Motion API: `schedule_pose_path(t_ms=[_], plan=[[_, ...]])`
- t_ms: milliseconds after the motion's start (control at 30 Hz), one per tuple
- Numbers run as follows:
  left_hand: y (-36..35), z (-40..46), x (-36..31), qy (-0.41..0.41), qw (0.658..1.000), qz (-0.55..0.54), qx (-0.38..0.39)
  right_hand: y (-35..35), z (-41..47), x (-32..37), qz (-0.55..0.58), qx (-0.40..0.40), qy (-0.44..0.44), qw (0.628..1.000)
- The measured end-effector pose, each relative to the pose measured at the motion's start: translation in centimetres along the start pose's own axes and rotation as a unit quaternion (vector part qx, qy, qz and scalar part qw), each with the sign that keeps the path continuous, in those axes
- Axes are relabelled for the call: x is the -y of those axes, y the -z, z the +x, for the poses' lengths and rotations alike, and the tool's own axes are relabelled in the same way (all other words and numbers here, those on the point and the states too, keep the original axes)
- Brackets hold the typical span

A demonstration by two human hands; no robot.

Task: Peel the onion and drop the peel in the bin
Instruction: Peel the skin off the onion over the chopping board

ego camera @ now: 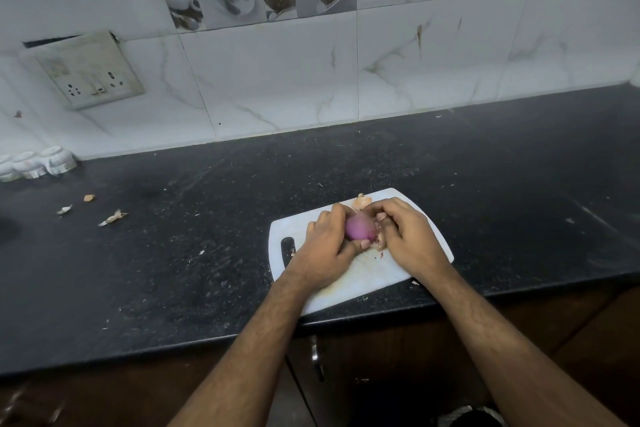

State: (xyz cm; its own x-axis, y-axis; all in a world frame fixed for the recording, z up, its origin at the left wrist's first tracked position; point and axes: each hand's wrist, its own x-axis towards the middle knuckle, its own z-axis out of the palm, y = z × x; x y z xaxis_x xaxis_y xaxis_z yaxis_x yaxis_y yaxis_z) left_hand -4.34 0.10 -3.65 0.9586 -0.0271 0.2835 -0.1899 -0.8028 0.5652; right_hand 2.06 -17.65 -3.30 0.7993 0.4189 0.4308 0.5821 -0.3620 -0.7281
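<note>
Broadly, by size:
Bench (173, 236): dark stone, under both grips; loose skin scraps (112, 217) lay well off to the left.
Cutting board (363, 274): white, directly beneath the grips.
Left hand (327, 246): grip clamped on the onion.
Right hand (403, 236): fingers pinched on papery skin at the onion's right side.
Onion (360, 226): between the grips, purple flesh mostly bared.
Peel (362, 201): just behind the grips.
Progress: peeling looked nearly done; binning remained, no bin clearly visible.
</note>
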Motion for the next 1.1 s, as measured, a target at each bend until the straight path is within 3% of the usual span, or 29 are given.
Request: schedule_pose_path(t_ms=[433,833,1100], plan=[[-0.2,0.0,0.2,-0.018,0.999,0.036,-0.025,-0.2,0.1,0.0,0.015,0.000,-0.050,0.999],[-0.1,-0.1,0.0,-0.032,0.999,0.033,-0.021,-0.8,0.3,-0.2,-0.141,0.035,-0.054,0.988],[-0.1,-0.1,0.0,-0.039,0.998,0.043,-0.009,-0.3,0.2,0.1,-0.067,-0.032,-0.094,0.993]])
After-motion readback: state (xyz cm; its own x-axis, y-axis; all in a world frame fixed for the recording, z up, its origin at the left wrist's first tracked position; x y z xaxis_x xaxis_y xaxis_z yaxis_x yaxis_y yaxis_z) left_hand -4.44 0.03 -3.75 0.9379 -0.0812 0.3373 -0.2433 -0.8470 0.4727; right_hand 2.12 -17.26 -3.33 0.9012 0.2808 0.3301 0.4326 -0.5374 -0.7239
